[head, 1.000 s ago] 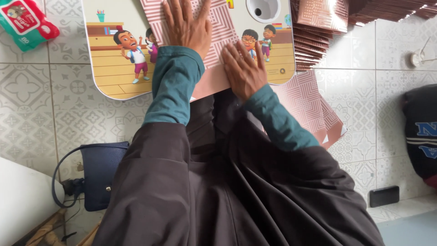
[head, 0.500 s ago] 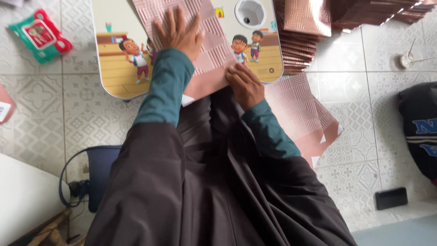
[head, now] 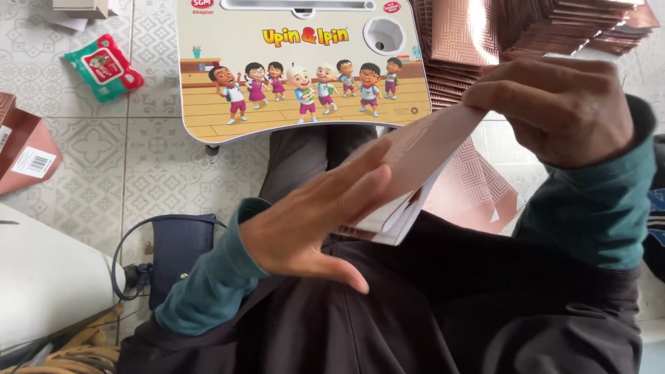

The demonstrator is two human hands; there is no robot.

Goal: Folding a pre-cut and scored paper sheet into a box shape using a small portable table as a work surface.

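Head view: right hand (head: 554,111) fingers pinch folded pink card (head: 415,166) at its top edge, above the lap; left hand (head: 325,215) lies open, flat against its face, steadying. Lap desk (head: 298,69) ahead.

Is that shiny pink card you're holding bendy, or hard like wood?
Probably bendy. The card looks thin and folds where the right hand grips its top edge. It seems light: the left hand only rests flat against it. Its glossy patterned face, like the stack behind, may be a bit slippery.
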